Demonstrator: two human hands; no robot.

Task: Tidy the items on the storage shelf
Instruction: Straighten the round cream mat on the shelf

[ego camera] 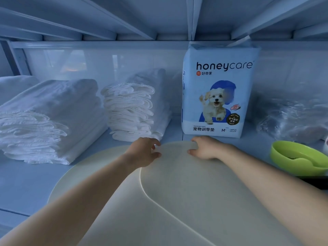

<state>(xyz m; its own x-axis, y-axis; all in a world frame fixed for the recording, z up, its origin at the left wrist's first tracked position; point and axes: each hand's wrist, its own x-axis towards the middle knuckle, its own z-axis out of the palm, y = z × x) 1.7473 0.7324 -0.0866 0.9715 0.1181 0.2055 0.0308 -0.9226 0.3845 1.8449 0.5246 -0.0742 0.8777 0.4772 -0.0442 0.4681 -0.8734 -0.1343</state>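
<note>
fingers (156, 141) of the left hand (142, 152) and fingers (195, 139) of the right hand (206, 148) curl round the far edge of the upper cream mat (186, 183).
it lies on the shelf (26, 183), overlapping a second cream mat (85, 171) on its left, just in front of the upright honeycare pad pack (216, 96); folded white pads (129, 112) stand left, a green bowl (298, 157) right.

White storage shelf (24, 185), bare board looks pale blue in cool dim light; ribbed underside of upper shelf (110, 16) overhead; translucent back panel (85, 59) with faint warm glow showing through; slanted frame post (17, 59) at far left
</note>
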